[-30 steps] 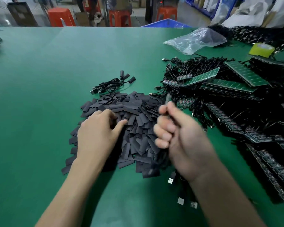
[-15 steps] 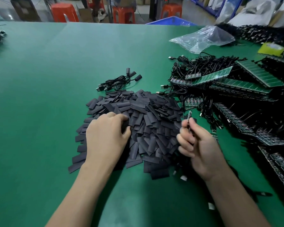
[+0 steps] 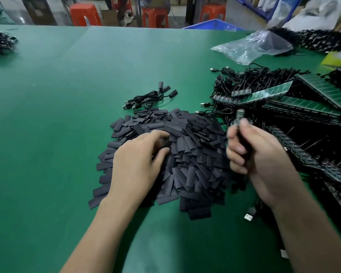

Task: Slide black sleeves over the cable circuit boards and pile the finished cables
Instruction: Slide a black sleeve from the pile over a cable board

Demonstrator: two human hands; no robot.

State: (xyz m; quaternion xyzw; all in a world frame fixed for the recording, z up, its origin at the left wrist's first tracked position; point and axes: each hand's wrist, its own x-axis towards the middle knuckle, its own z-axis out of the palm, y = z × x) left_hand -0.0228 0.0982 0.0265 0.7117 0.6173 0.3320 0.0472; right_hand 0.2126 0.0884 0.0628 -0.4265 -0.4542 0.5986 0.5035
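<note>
The right hand point(image 3: 252, 154) is squeezing a cable circuit board point(image 3: 240, 114), which is poking up above its fingers point(image 3: 237, 149). The left hand point(image 3: 138, 164) is digging into the black sleeves point(image 3: 195, 154) just beside it; whether it is holding one, I cannot tell.

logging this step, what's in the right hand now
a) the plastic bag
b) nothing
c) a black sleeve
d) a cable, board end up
d: the right hand grips a cable, its bare board end poking up past the fingers; the left hand is at the sleeves.
</note>
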